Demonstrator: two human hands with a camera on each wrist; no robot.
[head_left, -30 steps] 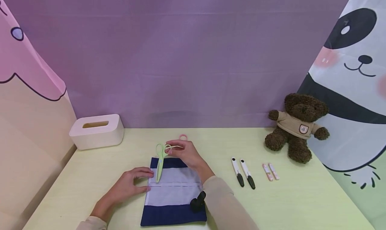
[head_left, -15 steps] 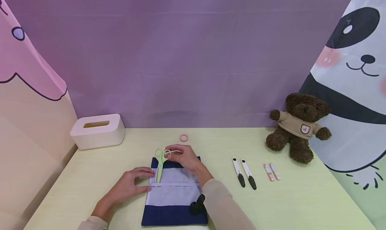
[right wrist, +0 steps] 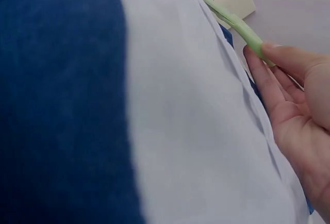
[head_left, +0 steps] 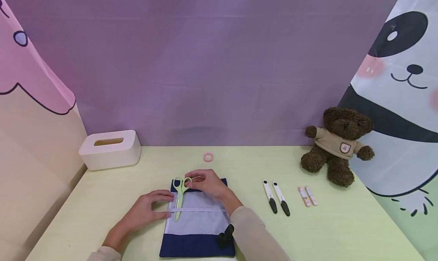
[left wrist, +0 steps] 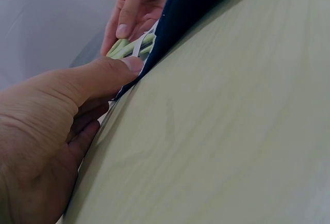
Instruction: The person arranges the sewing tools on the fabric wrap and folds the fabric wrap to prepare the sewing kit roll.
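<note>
Green scissors (head_left: 179,196) lie over a navy and white cloth pouch (head_left: 198,223), blades toward the near side. A narrow white band (head_left: 202,210) across the cloth passes over the blades, and the tip shows on its near side. My right hand (head_left: 208,183) pinches one handle loop between thumb and fingers; the right wrist view shows the green handle (right wrist: 247,35) at the fingertips. My left hand (head_left: 147,209) rests at the cloth's left edge, thumb and fingers apart. In the left wrist view its thumb (left wrist: 116,72) touches that edge beside the scissors.
A pink ring (head_left: 208,157) lies behind the cloth. Two white-and-black pen-like tools (head_left: 275,198) and two small pink sticks (head_left: 307,196) lie to the right. A white tissue box (head_left: 111,150) stands back left, a brown teddy bear (head_left: 338,145) back right.
My right hand has moved the scissors toward the near side, and the blades have slid under the white band until the tip came out beyond it. My left hand stays in place.
</note>
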